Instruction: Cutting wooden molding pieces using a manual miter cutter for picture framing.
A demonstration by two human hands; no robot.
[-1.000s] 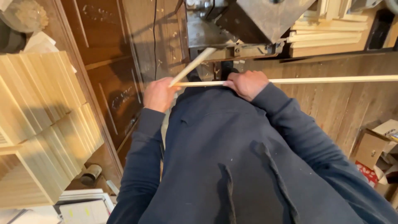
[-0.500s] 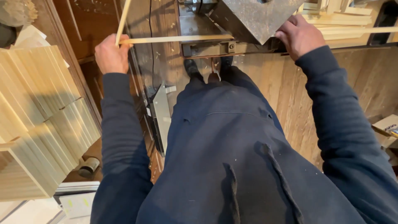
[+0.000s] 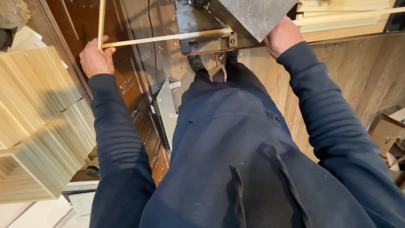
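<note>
Thin pale wooden strips [image 3: 164, 38] are what both hands are busy with. Compared with half a second back, the hands sit in much the same spread, the left far out and the right up at the machine, where a full second ago both were tucked close against the dark blue sweatshirt [image 3: 236, 160] with one long strip across the front.

One strip now runs nearly level from the left hand [image 3: 96, 59] across to the grey metal machine base [image 3: 206, 29], its long axis left to right and climbing slightly toward the right end, which lies on the base. A second pale strip [image 3: 101, 21] stands almost upright out of the same fist and leaves the top of the view. The left hand is clenched around both where they cross.

The right hand [image 3: 282, 37] is curled at the edge of the slanted grey metal plate [image 3: 253, 14]; I cannot tell whether it is gripping anything, as the fingers are hidden.

Beyond that hand a stack of long pale wooden slats [image 3: 341, 17] lies lengthwise along the bench. At the left edge, short pale wooden boards [image 3: 38, 122] stand packed on edge in rows. At the lower right an open brown cardboard box [image 3: 386, 131] sits on the floor, its contents too small to make out.
</note>
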